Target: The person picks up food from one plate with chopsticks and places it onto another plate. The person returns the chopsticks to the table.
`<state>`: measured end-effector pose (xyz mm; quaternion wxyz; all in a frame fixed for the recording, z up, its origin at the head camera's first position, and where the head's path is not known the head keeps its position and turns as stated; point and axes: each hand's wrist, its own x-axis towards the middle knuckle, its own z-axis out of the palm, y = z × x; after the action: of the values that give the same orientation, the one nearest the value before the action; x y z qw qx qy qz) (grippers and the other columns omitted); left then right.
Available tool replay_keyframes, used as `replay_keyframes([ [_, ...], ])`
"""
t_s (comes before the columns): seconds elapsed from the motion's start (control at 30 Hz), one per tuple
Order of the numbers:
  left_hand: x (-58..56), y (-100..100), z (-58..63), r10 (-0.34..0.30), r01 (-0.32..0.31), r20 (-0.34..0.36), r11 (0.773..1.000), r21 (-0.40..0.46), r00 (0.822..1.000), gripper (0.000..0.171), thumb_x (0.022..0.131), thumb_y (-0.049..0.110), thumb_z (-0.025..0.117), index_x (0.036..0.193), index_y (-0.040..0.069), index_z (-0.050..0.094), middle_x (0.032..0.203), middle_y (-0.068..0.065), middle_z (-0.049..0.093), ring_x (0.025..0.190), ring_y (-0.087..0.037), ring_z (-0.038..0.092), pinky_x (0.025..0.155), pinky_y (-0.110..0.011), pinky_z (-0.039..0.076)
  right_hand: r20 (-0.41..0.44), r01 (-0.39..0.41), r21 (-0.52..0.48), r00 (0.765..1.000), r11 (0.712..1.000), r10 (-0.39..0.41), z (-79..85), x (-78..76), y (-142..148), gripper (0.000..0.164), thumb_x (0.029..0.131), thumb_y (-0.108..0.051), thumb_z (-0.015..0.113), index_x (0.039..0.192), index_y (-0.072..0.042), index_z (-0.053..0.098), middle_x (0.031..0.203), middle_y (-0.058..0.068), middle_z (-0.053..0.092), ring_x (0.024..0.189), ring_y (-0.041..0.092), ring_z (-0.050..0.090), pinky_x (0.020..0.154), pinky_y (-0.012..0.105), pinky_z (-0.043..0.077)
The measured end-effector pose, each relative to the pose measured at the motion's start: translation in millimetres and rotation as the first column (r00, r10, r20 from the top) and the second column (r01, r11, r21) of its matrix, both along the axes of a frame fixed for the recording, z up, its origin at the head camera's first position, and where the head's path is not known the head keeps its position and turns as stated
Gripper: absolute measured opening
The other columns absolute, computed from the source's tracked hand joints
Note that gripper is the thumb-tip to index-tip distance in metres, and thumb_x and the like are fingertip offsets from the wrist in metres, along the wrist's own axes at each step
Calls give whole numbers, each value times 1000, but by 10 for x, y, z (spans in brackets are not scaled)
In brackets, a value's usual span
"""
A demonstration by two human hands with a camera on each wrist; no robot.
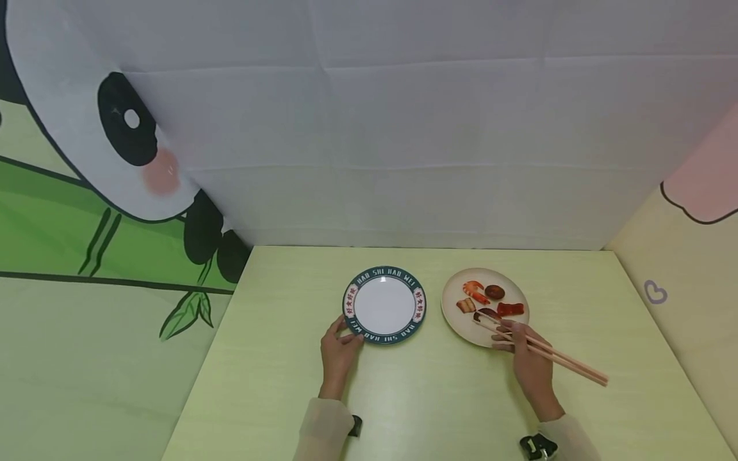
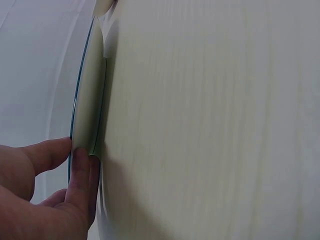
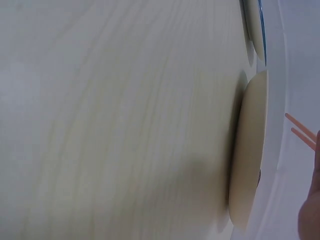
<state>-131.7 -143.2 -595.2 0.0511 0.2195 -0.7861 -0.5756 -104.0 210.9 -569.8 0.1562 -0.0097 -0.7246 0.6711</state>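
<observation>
Pale cloth backdrop (image 1: 403, 128) behind, big cartoon face (image 1: 127, 118) on the left, little purple heart (image 1: 655, 292) on the right-hand wall, and between them a yellow-green tabletop (image 1: 438, 397) with two plates side by side, close but apart. Over to the left hand (image 1: 339, 355): it's on the green-rimmed plate (image 1: 384, 305), and it's a pinch at the near left edge, thumb at the rim, fingers tucked underneath! White centre, lettering all round the band; whether that plate is raised off the surface, can't call it.

Across to the right hand (image 1: 529, 362), and what a grip: fingers clamped on the wooden chopsticks (image 1: 567, 363), thick ends slanting out to the right, tips a little apart over the cream plate (image 1: 461, 326). Right there at the tips sits a dark brown piece (image 1: 489, 312); touching or merely above it, too close to say. Round it, the rest of the line-up: orange shrimp (image 1: 476, 293) at the back, round brown piece (image 1: 494, 292) next to it, red strip (image 1: 510, 309) to the right, tan ridged piece (image 1: 466, 306) to the left. Light sleeves (image 1: 325, 426) on both arms.
</observation>
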Motion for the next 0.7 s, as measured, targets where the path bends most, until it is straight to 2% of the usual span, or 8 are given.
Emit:
replay_keyframes([
  [0.27,0,-2,11,-1,1,-4,1000,-5,1000,66,87,-9,77,149,-4,55,132,-25,63,105,-37,74,84,-41,63,-20,25,-28,999,999,-26,-13,-39,104,35,113,-9,45,116,21,64,100,8,78,81,6,78,70,25,62],
  [0.53,-6,-1,0,4,-4,-2,1000,-1,1000,66,87,-9,77,148,-5,55,132,-25,63,104,-37,74,85,-40,63,35,63,36,997,997,-64,-15,-68,178,36,113,-10,46,118,20,65,97,-7,76,81,1,76,70,24,62],
  [0.7,-9,-1,-6,3,-3,-2,1000,0,1000,66,87,-9,77,149,-5,54,132,-26,63,105,-38,74,85,-40,63,35,62,62,997,996,-65,-2,-77,206,35,113,-11,46,120,19,65,98,-4,75,82,0,76,70,23,62],
])
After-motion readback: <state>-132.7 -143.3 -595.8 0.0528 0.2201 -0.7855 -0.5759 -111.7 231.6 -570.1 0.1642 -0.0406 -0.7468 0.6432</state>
